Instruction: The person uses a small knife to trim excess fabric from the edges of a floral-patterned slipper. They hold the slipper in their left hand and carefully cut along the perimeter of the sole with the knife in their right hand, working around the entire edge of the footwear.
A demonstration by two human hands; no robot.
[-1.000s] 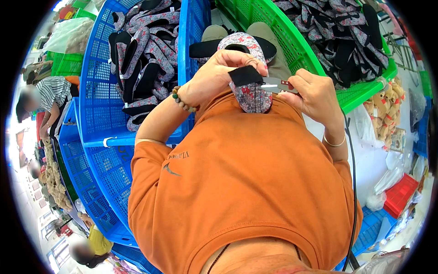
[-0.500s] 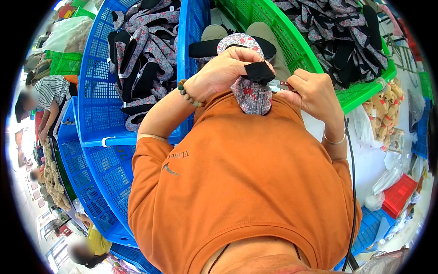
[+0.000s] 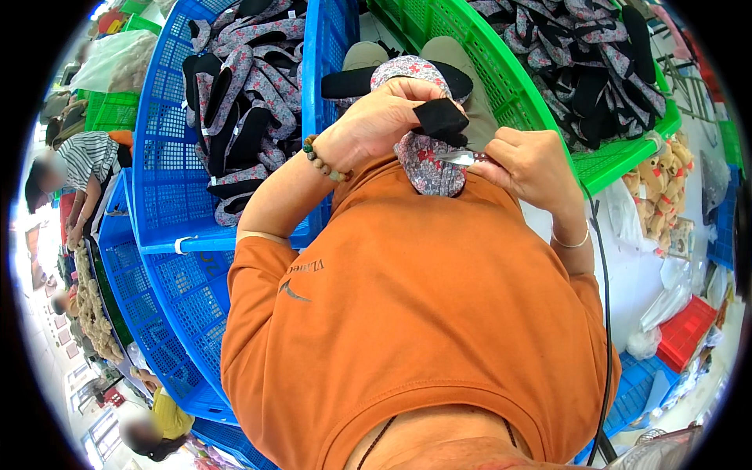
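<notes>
My left hand grips a floral-patterned fabric slipper piece with a black strap folded over my fingers. My right hand holds small metal snips, their blades touching the floral fabric just under the black strap. Both hands meet in front of my chest, above my lap. A second black strap lies across my knees behind the piece.
A blue crate at left holds several floral and black slipper pieces. A green crate at right holds more. Stacked blue crates sit lower left. Other people work at far left. A red tray and plush toys lie at right.
The black strap has shifted right and turned in my left hand. My right hand has brought the snips closer in under it.
</notes>
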